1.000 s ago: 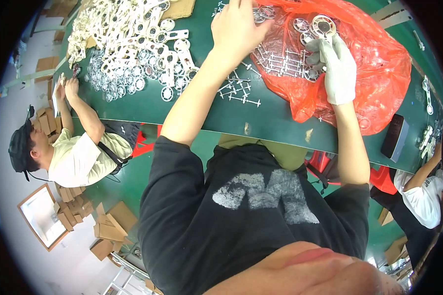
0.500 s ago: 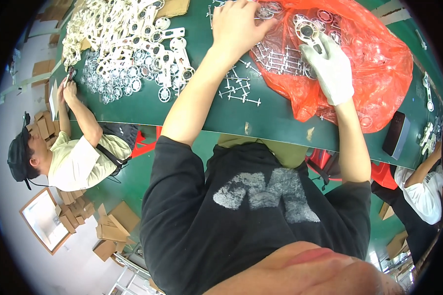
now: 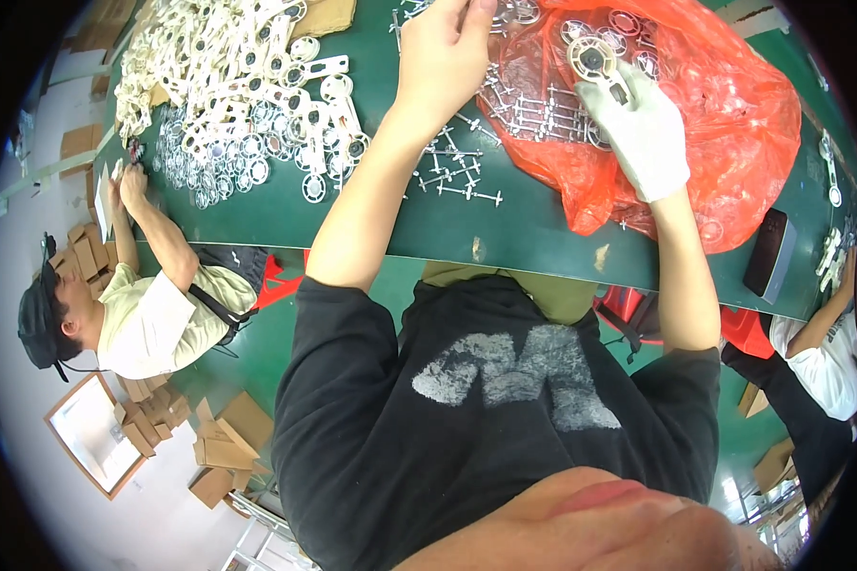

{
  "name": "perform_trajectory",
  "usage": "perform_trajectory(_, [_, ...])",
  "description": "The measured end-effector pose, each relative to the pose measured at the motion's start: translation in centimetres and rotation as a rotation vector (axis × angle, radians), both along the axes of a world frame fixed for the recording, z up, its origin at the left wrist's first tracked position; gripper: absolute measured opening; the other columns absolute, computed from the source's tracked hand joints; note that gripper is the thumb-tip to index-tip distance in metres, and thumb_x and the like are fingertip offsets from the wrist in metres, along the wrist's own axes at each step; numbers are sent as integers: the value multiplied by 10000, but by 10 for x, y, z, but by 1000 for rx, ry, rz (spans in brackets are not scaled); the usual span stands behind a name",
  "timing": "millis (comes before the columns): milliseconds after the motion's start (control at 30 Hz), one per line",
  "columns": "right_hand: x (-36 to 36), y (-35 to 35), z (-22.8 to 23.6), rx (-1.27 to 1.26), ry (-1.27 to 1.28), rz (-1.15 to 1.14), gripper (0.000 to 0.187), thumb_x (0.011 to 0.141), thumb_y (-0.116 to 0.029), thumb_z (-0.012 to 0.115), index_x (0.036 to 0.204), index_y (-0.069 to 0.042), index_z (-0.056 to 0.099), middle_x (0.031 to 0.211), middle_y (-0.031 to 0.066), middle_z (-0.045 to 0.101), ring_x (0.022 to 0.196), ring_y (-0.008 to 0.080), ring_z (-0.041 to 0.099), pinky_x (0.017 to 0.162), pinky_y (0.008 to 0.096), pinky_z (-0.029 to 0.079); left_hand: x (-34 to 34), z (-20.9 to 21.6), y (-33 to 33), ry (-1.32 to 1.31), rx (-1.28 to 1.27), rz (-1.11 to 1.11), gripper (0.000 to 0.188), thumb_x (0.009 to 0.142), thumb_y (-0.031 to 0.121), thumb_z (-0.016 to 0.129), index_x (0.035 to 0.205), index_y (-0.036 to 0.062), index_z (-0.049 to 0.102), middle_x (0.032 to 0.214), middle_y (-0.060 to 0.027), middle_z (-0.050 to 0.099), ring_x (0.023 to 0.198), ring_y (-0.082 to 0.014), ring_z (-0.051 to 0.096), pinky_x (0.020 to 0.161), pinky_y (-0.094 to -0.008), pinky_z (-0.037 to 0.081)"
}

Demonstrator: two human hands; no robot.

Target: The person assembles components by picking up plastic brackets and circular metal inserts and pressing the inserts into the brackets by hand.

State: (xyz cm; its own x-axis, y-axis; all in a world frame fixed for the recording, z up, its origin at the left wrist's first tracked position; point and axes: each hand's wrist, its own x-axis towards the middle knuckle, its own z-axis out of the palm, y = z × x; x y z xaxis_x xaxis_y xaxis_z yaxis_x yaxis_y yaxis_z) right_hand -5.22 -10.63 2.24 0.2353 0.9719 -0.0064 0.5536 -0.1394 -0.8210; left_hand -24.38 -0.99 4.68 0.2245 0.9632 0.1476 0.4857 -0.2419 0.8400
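Observation:
My right hand (image 3: 643,138), in a white glove, grips a cream plastic part (image 3: 592,61) with a round ring head, a dark centre and a slotted handle, above a red plastic bag (image 3: 733,124). At the top edge is my bare left hand (image 3: 445,57); its fingertips are cut off by the frame, so whether they hold anything is hidden. Small grey axle-like rods (image 3: 543,114) lie on the bag beside the right hand. More grey rods (image 3: 462,171) are scattered on the green table (image 3: 533,214) below my left hand. Clear and grey wheel-like rings (image 3: 624,24) lie beyond the held part.
On the left a large heap of cream plastic parts (image 3: 248,76) lies beside a pile of clear rings (image 3: 209,162). A dark phone-like box (image 3: 769,252) stands near the table's right front edge. A co-worker (image 3: 138,295) sits on the left; another person (image 3: 819,352) is at far right.
My left hand has moved up and slightly left, away from the rings at the bag, its fingers passing out of frame. My right hand keeps the cream part nearly in place.

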Motion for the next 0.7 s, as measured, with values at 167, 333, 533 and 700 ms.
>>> perform_trajectory(167, [0, -4, -15, 33, 7, 95, 445, 869, -389, 701, 1169, -61, 697, 1037, 178, 724, 926, 343, 707, 834, 391, 552, 17, -43, -26, -446, 85, -232, 205, 949, 133, 656, 1107, 35, 741, 999, -122, 725, 823, -189, 713, 725, -295, 566])
perform_trajectory(333, [-7, -6, -10, -49, -54, 133, 422, 879, -411, 702, 1124, -68, 704, 959, 184, 729, 884, 352, 716, 807, 411, 563, 33, -50, -43, -510, -129, -282, 300, 1000, 131, 597, 1259, -8, 658, 1110, -134, 732, 927, -135, 693, 827, -287, 550])
perform_trajectory(533, [-6, -6, 0, -110, -42, 129, 405, 890, -399, 699, 1129, -73, 705, 946, 179, 730, 880, 341, 721, 795, 416, 565, 17, -41, -32, -410, 22, -500, 346, 1007, 161, 567, 1325, 35, 619, 1132, -106, 714, 970, -151, 683, 855, -291, 534])
perform_trajectory(700, [0, -9, -15, 17, -49, 152, 431, 880, -385, 698, 1187, -83, 698, 964, 174, 731, 898, 333, 726, 794, 407, 566, 0, -36, -14, -45, 356, -527, 483, 773, 315, 856, 1201, 145, 710, 1057, -68, 727, 814, -213, 722, 718, -326, 583])
